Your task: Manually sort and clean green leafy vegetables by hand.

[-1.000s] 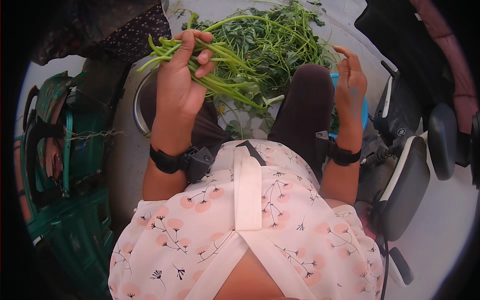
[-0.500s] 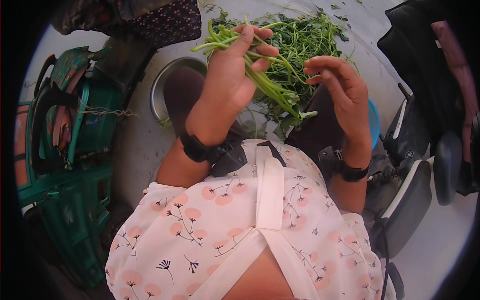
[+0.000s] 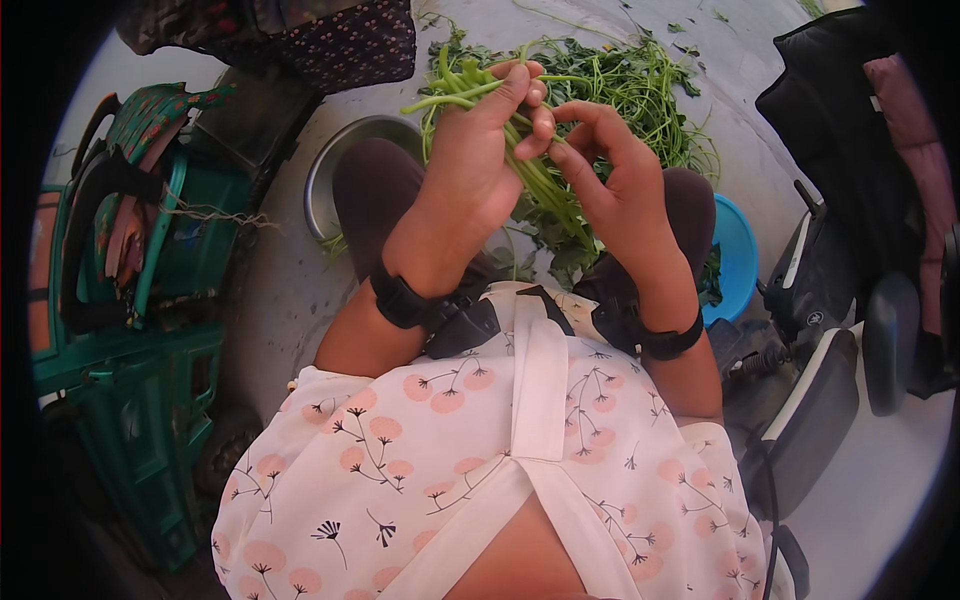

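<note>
My left hand (image 3: 462, 170) is closed around a bunch of leafy green stems (image 3: 543, 188). The cut-looking pale ends stick out past my thumb, and the leafy ends hang toward my lap. Close beside it, my right hand (image 3: 628, 195) pinches a thin green stem between thumb and forefinger at the edge of the bunch. Its other fingers are curled. Beyond both hands, a loose pile of the same greens (image 3: 640, 100) lies on the floor, partly hidden by my hands and knees.
A metal basin (image 3: 319, 190) stands by my left knee, a blue basin (image 3: 739, 255) with some leaves by my right. Green vehicle parts (image 3: 140, 420) are at left, a patterned cloth (image 3: 350, 45) above them. A scooter with a dark seat (image 3: 815, 420) stands at right.
My right hand has moved left and in to the bunch, and its thumb and forefinger have closed on a stem. My left hand has shifted slightly right, still holding the bunch.
</note>
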Demonstrator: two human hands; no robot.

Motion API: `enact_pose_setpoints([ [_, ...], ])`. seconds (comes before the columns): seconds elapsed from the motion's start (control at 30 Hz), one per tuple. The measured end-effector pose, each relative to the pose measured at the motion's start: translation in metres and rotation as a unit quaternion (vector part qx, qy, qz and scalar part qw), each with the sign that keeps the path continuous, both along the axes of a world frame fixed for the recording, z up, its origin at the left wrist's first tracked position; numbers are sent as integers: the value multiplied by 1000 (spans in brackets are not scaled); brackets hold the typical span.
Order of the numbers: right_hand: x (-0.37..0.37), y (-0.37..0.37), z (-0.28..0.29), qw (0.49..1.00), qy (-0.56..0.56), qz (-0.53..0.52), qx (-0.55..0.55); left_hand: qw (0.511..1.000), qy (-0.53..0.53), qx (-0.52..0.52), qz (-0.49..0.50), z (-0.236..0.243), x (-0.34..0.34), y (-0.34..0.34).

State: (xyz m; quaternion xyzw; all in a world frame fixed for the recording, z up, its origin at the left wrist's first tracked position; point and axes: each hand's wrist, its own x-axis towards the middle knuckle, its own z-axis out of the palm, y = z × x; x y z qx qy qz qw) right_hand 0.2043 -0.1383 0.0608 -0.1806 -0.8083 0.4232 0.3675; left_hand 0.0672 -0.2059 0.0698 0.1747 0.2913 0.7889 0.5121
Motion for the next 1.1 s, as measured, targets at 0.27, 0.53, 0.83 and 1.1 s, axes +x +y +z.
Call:
enact_pose_setpoints([
  [0.27,10,1,0,987,-23,26,-157,999,26,9,-18,5,1,-2],
  [0.53,6,-10,-1,988,135,-52,-52,997,-58,51,7,0,-16,-4],
  [0.83,2,-10,-1,997,-13,26,70,998,18,28,48,3,-7,-5],
  [1.1,15,-12,8,985,-91,3,147,993,33,49,102,2,-13,-5],
])
